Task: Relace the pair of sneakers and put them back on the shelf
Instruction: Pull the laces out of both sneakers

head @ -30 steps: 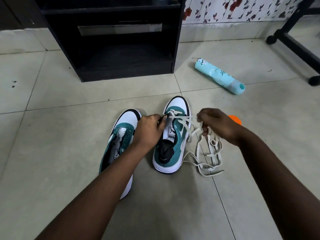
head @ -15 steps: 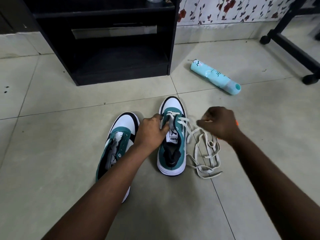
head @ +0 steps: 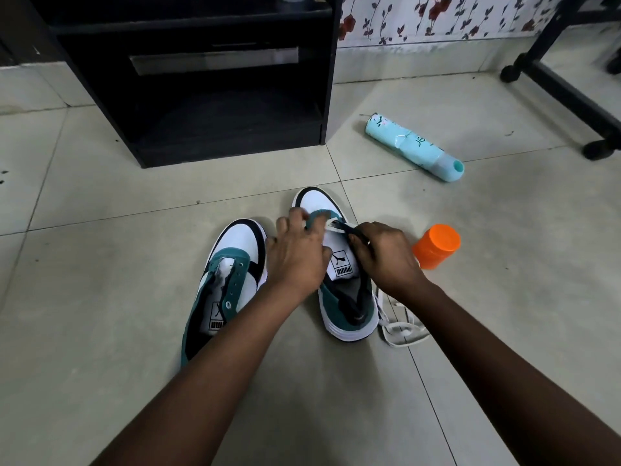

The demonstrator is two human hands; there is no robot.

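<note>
The right-hand Puma sneaker [head: 346,297], teal, white and black, is seen on the tiled floor [head: 100,264] with its toe towards the black shelf unit [head: 201,79]. Its white lace [head: 336,227] is pinched by the right hand [head: 383,260] near the lower eyelets, while the left hand [head: 295,257] is laid over the vamp, fingers loosely spread. The slack is piled beside the heel. The unlaced sneaker [head: 221,287] lies just left; an orange cap [head: 437,245] and turquoise bottle [head: 413,146] lie right.

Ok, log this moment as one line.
stage: lacing right sneaker | left hand: on its toe-end eyelets | right hand: pinching white lace | left sneaker: unlaced | black shelf: no sneakers on it yet
</note>
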